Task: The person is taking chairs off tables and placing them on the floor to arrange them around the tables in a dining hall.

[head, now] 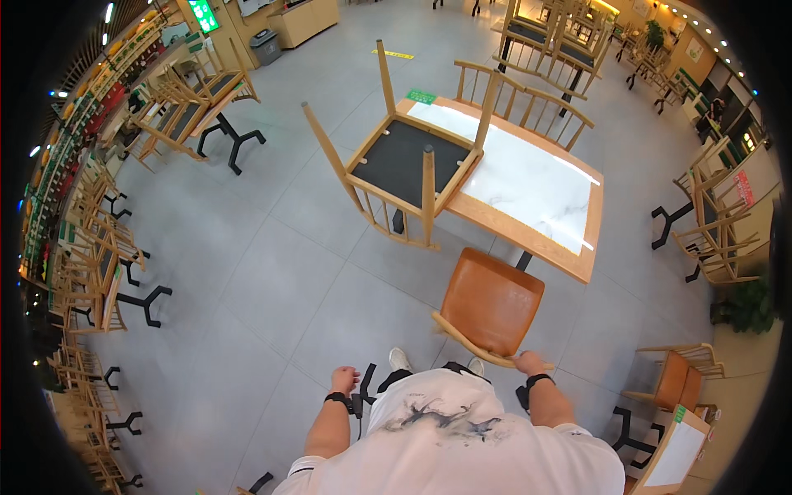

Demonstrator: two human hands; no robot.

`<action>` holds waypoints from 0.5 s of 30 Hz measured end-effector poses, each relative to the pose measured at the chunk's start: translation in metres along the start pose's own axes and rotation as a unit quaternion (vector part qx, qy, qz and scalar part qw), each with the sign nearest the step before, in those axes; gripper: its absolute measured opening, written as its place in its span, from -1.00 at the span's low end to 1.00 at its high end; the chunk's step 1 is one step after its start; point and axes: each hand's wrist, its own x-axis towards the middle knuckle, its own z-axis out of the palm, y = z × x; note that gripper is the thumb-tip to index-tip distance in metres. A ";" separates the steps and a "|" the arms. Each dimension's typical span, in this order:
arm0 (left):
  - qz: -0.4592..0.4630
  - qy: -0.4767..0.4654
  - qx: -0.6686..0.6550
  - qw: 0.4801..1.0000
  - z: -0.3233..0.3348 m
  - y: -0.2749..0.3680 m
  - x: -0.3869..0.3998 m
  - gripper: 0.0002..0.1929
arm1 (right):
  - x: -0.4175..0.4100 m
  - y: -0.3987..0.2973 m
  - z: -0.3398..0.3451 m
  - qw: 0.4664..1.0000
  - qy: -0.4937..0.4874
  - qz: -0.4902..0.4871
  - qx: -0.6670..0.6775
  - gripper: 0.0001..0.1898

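My right hand (530,364) grips the curved wooden back rail of a chair with a brown leather-like seat (493,297), which stands on the floor beside the table. My left hand (345,378) hangs at my side with its fingers curled and nothing visible in it. Ahead is a wooden-edged table (526,238) with a white marble-look top. An upturned wooden chair (411,161) rests on its left end, legs up, its spindle back hanging over the near side. Another spindle-backed chair (557,117) is at the table's far side.
Tables with upturned chairs (179,114) line the left, and more stacked chairs (711,216) are on the right. Behind the table stand further stacked chairs (550,46). A grey bin (265,47) is far back. At lower right are a brown-seated chair (671,378) and a table (674,451).
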 end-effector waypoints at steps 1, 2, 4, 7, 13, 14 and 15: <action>0.004 0.010 -0.003 1.000 -0.012 0.014 0.007 -0.79 | -0.008 -0.025 0.004 1.000 0.008 -0.007 0.020 -0.50; 0.008 0.021 -0.007 1.000 -0.023 0.028 0.014 -0.78 | -0.014 -0.048 0.005 0.999 0.016 -0.015 0.040 -0.49; 0.004 -0.003 -0.010 1.000 -0.044 0.048 0.027 -0.75 | -0.017 -0.079 0.018 0.994 0.037 -0.058 0.080 -0.50; -0.005 -0.024 0.009 1.000 -0.075 0.057 0.046 -0.71 | -0.021 -0.117 0.029 0.995 0.015 -0.061 0.080 -0.50; -0.029 -0.003 0.015 0.999 -0.091 0.015 0.063 -0.70 | -0.008 -0.149 0.004 0.984 0.053 -0.080 0.148 -0.64; -0.044 -0.002 0.020 0.999 -0.091 0.004 0.060 -0.64 | -0.012 -0.166 -0.018 0.976 0.077 -0.087 0.182 -0.65; -0.062 -0.003 0.047 0.997 -0.089 -0.003 0.056 -0.64 | -0.004 -0.176 -0.029 0.965 0.040 -0.063 0.250 -0.67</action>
